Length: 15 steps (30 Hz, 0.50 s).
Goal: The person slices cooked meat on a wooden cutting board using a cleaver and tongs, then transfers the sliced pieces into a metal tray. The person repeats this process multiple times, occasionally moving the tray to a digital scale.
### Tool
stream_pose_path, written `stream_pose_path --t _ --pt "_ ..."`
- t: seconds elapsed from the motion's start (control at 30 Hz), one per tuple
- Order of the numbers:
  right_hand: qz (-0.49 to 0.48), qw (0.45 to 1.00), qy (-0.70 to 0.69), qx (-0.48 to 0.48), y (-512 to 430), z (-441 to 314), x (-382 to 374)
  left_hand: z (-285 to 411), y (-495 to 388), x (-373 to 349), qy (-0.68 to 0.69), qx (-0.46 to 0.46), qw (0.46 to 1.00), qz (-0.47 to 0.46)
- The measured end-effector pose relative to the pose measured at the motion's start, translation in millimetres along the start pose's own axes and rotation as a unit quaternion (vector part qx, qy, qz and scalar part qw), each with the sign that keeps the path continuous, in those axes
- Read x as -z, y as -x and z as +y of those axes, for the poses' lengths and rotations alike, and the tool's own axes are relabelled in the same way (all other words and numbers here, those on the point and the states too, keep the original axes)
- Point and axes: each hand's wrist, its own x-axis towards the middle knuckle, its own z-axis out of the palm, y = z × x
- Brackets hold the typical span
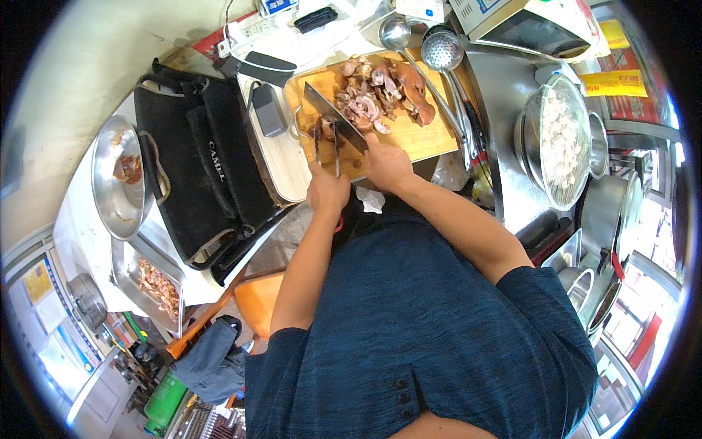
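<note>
Before me lies a wooden cutting board (422, 145) with a heap of chopped cooked meat (362, 104) and a larger brown piece of meat (412, 90) at its right. My right hand (389, 163) grips the handle of a cleaver (329, 112). Its blade slants up and to the left over the board. My left hand (329, 189) holds metal tongs (337, 156), whose two arms reach forward onto the board. A small piece of meat (326, 127) is at the tongs' tips, left of the blade and partly hidden by it.
Right of the board lie a ladle (395, 34) and a skimmer (442, 50). A plastic-covered bowl (562, 142) of pale food stands farther right. At left are a black bag (200, 164), a steel bowl (118, 203) and a metal tray (125, 269), both with meat.
</note>
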Motion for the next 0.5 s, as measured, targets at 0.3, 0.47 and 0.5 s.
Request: stream_pose_path --t 0.3,0.47,0.5 --pt "0.095 0.995 0.002 0.009 26 26 23 -29 3 0 0.127 -0.023 0.991 0.032" --pt "0.067 0.993 0.060 -0.079 52 68 48 -29 1 -10 0.177 -0.040 0.983 -0.011" --pt "0.054 0.991 0.080 -0.092 52 72 49 -27 1 -12 0.184 -0.034 0.982 -0.013"
